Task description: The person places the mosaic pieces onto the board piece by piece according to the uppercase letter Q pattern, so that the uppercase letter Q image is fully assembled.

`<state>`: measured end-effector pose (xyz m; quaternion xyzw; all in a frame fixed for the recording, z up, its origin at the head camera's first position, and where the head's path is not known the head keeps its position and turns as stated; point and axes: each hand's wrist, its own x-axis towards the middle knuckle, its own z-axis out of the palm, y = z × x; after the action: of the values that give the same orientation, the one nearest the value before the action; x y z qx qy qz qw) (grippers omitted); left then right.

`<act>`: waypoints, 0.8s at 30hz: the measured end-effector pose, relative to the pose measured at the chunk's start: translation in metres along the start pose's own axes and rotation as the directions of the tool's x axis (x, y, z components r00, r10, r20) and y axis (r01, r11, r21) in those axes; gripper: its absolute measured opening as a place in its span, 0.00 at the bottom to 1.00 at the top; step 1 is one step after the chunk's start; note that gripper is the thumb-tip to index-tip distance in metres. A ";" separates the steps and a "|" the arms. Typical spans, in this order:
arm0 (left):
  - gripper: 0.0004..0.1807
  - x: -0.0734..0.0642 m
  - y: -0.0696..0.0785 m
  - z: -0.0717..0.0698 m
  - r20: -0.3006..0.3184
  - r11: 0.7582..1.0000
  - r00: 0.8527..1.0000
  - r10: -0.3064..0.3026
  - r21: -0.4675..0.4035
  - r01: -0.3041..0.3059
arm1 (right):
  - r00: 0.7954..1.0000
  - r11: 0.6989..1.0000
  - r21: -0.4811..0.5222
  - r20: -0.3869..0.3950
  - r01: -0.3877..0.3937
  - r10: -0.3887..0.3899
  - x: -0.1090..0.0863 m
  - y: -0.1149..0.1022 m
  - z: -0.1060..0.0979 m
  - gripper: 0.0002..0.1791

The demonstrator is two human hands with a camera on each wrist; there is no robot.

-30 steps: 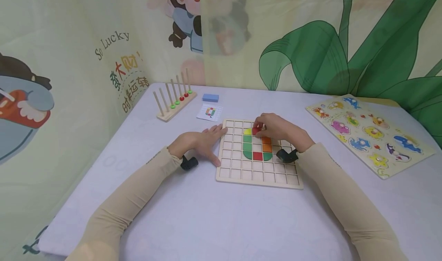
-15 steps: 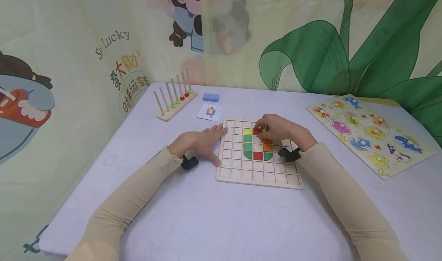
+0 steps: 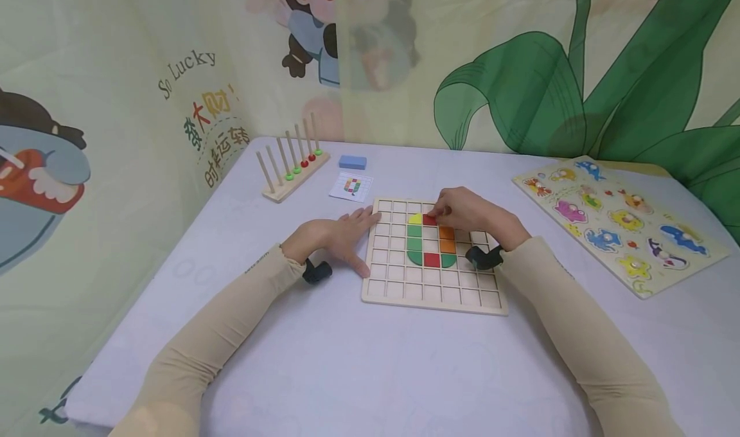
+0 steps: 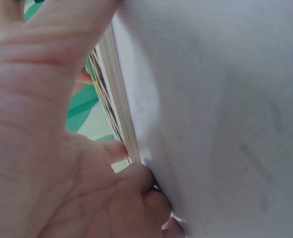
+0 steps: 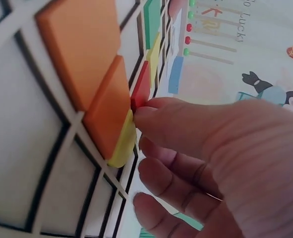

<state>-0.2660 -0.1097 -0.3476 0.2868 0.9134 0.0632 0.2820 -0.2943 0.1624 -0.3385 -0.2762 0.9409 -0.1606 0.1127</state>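
A wooden grid board [image 3: 399,292] lies on the white table. Coloured tiles form a ring on it: green on the left, orange [image 5: 82,39] on the right, a red tile [image 3: 431,260] at the near side, yellow corners at the far side. My right hand [image 3: 471,211] pinches with thumb and index finger at the far red tile [image 5: 141,87]; its other fingers are bent. Just beside the thumb sits a yellow rounded tile [image 5: 121,146], hidden by the hand in the head view. My left hand [image 3: 347,238] rests spread along the board's left edge, fingertips at its rim.
Behind the board lie a pattern card [image 3: 351,186] and a blue block [image 3: 352,162]. A wooden peg stand [image 3: 283,193] with green and red beads is at the back left. An animal puzzle board [image 3: 607,231] lies on the right.
My right thumb has slid away from me, up to the red tile's right end, and the hand now covers the yellow corner tile. The left hand stays where it was.
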 end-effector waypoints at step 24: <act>0.67 -0.001 0.000 0.000 0.001 1.000 1.000 0.004 0.001 -0.004 | 0.935 0.942 -0.110 0.128 -0.318 0.330 -0.031 0.038 -0.038 0.15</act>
<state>-0.2653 -0.1098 -0.3470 0.2889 0.9127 0.0630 0.2822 -0.2983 0.2191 -0.3132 -0.1328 0.9690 -0.0780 0.1931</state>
